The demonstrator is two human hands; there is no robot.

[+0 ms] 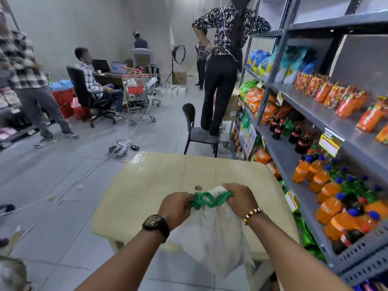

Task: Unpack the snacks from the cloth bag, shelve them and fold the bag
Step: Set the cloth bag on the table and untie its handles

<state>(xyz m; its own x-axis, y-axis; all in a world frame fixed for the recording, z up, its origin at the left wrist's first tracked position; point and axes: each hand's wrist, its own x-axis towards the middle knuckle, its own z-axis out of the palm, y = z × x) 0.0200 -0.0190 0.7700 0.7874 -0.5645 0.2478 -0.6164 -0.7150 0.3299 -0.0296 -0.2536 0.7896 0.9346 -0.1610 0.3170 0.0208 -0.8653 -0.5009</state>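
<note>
At lower centre, one white cloth bag (212,232) is held over the near tabletop (168,175) edge, its green handles (210,199) gripped by two hands, the left hand (176,208) and the right hand (241,199). Because it overhangs, snacks could be spilled when it is opened. Snacks inside are hidden, so they cannot be counted.

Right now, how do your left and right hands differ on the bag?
The left hand wears a dark watch; the right hand wears a bead bracelet. The left hand sits nearer the camera, the right hand a little farther out over the table. Both are curled round the green handles of the white bag, which droops over the table's near edge.
</note>
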